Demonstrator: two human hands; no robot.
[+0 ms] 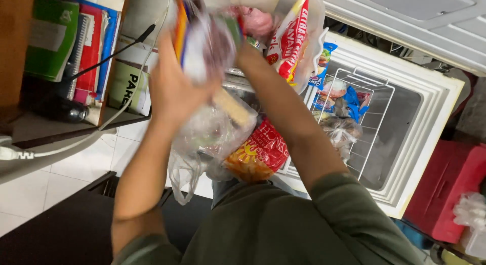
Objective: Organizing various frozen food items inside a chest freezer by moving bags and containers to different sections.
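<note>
White chest freezer (430,118) basket (372,90) holds frozen packets (341,110).

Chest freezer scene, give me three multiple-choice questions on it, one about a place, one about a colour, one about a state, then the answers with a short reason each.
1. Where does the white wire basket sit?
A. Inside the open chest freezer
B. On the tiled floor
C. On the wooden shelf

2. What colour is the box on the floor beside the freezer?
A. Green
B. Red
C. White

3. How is the freezer's lid?
A. Shut
B. Taken off and laid on the floor
C. Raised open

Answers: 1 A, the basket hangs within the freezer's rim. 2 B, its side is plainly red. 3 C, the lid stands up behind the bare cavity.
</note>
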